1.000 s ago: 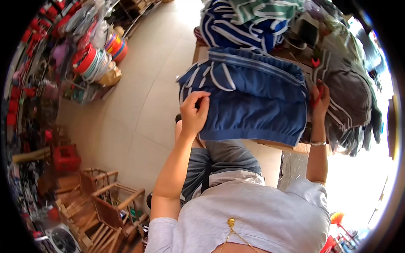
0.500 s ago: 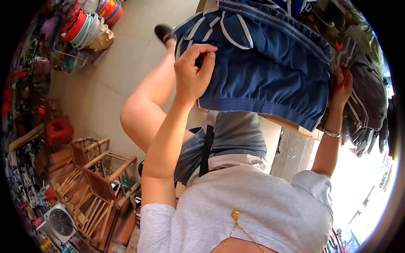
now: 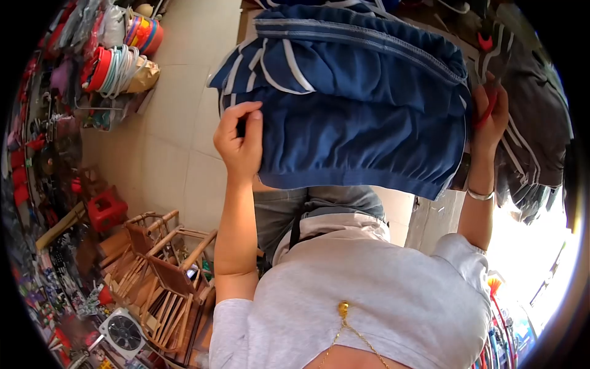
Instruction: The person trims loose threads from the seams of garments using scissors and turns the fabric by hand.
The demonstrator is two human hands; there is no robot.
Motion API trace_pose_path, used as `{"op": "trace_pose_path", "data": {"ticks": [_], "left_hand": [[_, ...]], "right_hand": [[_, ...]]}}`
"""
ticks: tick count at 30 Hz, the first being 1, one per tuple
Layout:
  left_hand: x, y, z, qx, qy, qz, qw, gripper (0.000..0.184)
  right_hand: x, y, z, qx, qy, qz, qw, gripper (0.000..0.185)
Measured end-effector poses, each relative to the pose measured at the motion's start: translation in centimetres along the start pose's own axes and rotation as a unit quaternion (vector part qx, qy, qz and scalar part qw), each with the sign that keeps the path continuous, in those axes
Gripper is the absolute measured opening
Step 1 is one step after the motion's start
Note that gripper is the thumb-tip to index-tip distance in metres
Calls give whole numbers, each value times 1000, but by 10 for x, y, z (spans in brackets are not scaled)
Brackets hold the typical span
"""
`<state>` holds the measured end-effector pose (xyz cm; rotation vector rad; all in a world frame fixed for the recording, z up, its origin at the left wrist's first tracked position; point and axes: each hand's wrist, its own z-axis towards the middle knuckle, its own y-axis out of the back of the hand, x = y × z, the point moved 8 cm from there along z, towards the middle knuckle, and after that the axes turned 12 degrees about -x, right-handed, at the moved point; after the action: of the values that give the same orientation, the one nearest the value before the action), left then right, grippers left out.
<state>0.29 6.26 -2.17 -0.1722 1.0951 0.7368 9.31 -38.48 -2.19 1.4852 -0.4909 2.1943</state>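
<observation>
Spanning the blue garment (image 3: 362, 129) between hands well apart: with left hand (image 3: 239, 140) curled at its left edge, grip unclear; with right hand (image 3: 493, 126) around a red handle (image 3: 488, 109) by its right edge. Likely light, limp; best taken by the stitched upper band (image 3: 362, 35).

Floor (image 3: 178, 114) lies open left of the blue garment (image 3: 362, 132); dark clothes (image 3: 536, 107) crowd its right.

Garment (image 3: 369, 126) before the person (image 3: 362, 283)
Clothes (image 3: 536, 117) right of it; chairs (image 3: 174, 275) to the left, a fan (image 3: 123, 333) beside them.
</observation>
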Motion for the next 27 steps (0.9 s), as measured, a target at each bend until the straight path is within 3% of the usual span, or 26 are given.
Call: {"op": "trace_pose_path", "data": {"ticks": [3,9,16,20,27], "left_hand": [[4,3,0,-9,6,6,1000,8],[2,5,-1,-23,18,23,999,7],[0,1,0,-28,23,-6,999,8],[4,2,-1,-36,33,-45,998,8],[-1,-1,3,4,-8,1,1000,10]], "right_hand": [[10,-5,-5,28,44,-83,995,41],[9,-8,-3,48,33,-112,992,44],[-3,-10,2,56,5,11,998,42],[-4,-11,5,42,18,-10,999,42],[-1,-5,-1,33,-5,-9,999,42]]}}
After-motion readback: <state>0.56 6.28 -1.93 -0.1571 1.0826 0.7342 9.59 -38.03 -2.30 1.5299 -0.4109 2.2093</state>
